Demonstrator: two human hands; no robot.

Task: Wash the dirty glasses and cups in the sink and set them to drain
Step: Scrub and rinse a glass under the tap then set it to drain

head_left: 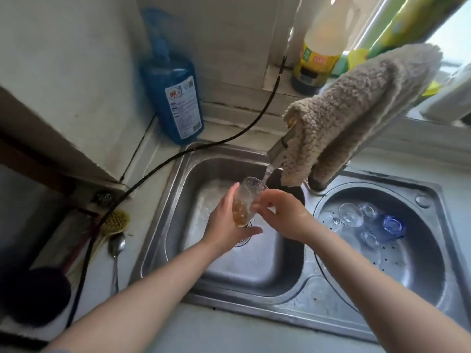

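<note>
- Head view, centre of frame: left hand (226, 220) wraps a clear drinking glass (246, 200), thumb in front near the base, fingers curled round the back.
- Right hand (283, 212) pinches the same glass at its right side with curled fingertips, steadying it.
- Glass is tilted, mouth toward the faucet (279, 145); the water stream (266, 175) runs into the mouth. Amber liquid sits in the lower half, so this one is being rinsed, not clean yet.
- Glass is held above the square left basin (254, 271), over the drain.
- Right of frame: round drain basin (407, 263) with perforated floor holds several clear glasses (350, 215) and a blue glass cup (393, 225), inverted or on their sides. My read: those are done and draining.
- No other dirty glassware visible in the left basin; the one in hand looks like the last, or near it.
- Left to do: finish rinse, dump, move it to the round basin.
- Beige cloth (356, 110) is draped over the faucet; blue soap bottle (173, 93) upper left.
</note>
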